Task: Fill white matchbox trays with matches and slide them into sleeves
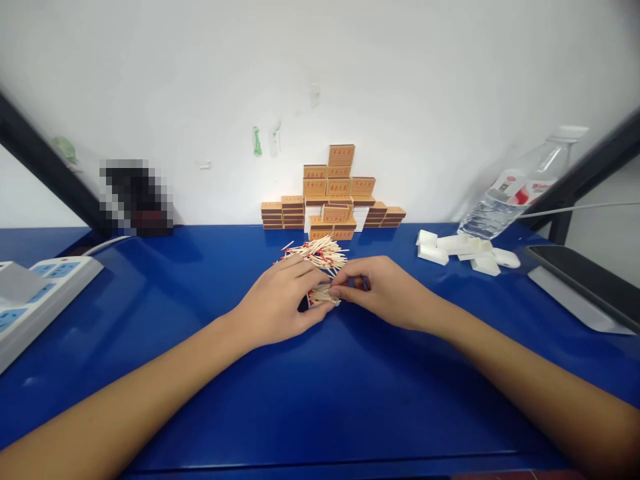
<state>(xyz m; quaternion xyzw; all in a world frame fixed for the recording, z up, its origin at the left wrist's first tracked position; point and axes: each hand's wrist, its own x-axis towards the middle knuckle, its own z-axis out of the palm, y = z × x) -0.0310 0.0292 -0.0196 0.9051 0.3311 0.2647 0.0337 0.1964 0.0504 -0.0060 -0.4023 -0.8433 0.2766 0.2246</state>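
Note:
My left hand (pixel 280 297) curls around a small white matchbox tray (pixel 338 303), thumb at its near side and fingers over its far side. Red-tipped matches (pixel 320 295) lie lengthwise in the tray. At the tray's right end my right hand (pixel 377 290) is closed in a pinch on matches, its thumb and forefinger at their ends. Just beyond both hands a loose heap of matches (pixel 320 252) is spread on the blue table (pixel 320 400). My fingers hide part of the tray and of the heap.
Stacked matchboxes (pixel 340 187) stand against the wall behind the heap. White empty trays (pixel 435 253), a tilted water bottle (pixel 515 190) and a phone on a stand (pixel 585 277) are at the right. A power strip (pixel 50 287) and a pixelated dark object (pixel 137 198) are at the left.

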